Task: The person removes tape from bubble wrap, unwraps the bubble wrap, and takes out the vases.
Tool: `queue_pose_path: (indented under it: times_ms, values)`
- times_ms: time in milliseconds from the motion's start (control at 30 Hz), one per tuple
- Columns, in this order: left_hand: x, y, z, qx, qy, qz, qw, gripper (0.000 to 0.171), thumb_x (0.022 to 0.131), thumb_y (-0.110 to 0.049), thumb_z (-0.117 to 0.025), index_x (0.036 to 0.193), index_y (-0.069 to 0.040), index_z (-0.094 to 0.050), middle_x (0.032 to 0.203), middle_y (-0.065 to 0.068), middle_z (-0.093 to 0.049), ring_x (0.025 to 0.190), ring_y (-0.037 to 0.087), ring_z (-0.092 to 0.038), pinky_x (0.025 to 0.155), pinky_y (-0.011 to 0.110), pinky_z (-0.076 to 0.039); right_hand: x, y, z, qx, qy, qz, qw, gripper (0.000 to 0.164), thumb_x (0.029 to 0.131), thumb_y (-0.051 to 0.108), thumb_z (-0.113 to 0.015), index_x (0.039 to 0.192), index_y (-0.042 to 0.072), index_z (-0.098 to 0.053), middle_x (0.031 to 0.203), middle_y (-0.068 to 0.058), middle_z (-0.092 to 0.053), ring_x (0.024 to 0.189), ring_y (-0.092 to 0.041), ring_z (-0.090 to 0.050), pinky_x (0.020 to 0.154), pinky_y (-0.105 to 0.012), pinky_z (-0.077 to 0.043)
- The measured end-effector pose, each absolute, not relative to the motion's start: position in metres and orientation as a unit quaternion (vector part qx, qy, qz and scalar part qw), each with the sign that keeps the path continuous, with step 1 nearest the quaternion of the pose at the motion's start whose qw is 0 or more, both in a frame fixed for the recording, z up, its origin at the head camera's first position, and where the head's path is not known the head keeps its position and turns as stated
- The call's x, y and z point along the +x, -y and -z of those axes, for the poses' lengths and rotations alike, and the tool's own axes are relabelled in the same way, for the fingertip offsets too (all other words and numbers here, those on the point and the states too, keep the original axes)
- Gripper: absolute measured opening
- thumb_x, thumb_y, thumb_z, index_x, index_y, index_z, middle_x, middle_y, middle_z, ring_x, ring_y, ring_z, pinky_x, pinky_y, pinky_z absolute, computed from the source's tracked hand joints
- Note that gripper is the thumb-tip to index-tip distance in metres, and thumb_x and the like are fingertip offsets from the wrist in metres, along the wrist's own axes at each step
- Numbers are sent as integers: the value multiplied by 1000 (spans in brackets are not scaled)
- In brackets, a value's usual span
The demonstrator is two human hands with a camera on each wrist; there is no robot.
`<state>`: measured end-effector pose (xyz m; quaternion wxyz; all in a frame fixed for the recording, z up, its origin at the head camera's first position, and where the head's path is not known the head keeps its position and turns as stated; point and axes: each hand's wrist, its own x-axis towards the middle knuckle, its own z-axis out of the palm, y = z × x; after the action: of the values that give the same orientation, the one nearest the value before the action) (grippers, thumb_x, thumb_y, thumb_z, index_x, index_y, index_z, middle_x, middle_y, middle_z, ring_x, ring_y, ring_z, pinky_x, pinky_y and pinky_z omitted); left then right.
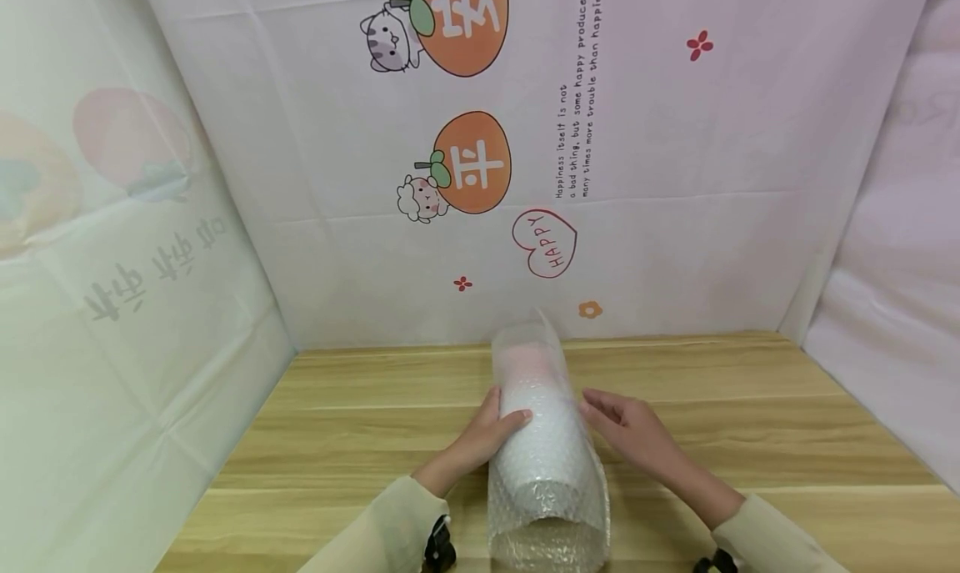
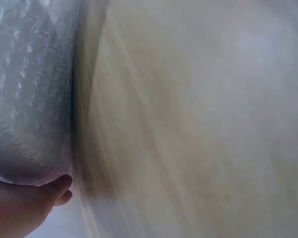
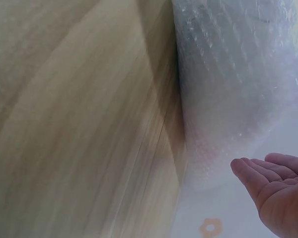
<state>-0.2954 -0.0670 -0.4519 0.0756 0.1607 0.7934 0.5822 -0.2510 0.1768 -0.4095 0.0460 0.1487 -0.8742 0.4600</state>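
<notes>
A long bundle rolled in clear bubble wrap [image 1: 546, 444] lies lengthwise on the table, its near end an open tube of loose wrap. Something white shows through the layers, with a pinkish patch near the far end; what it is cannot be made out. My left hand [image 1: 480, 434] holds the bundle's left side, thumb on top and fingers against the flank. In the left wrist view that hand [image 2: 27, 206] shows at the bubble wrap's [image 2: 30, 89] edge. Beside the right flank is my right hand [image 1: 633, 431], its fingers fairly straight, holding nothing. The right wrist view shows this hand [image 3: 280, 188] near the wrap [image 3: 228, 84].
The wood-grain table [image 1: 360, 439] runs back to a white printed cloth [image 1: 660, 223] hanging behind it. More white cloth hangs at the left [image 1: 97, 373] and at the right [image 1: 900, 289]. The bundle's far end reaches close to the back cloth.
</notes>
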Motion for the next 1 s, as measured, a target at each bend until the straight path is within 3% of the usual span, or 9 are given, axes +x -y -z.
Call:
queue_pose_path:
  times_ms: [1000]
  values:
    - [-298, 66, 455, 165, -797, -577, 68, 87, 92, -40, -56, 151, 7, -11, 154, 27, -20, 140, 38, -22, 110, 54, -22, -279, -170, 418, 150, 869, -472, 10, 63, 96, 39, -59, 137, -9, -49, 135, -24, -53, 118, -36, -55, 90, -44, -50]
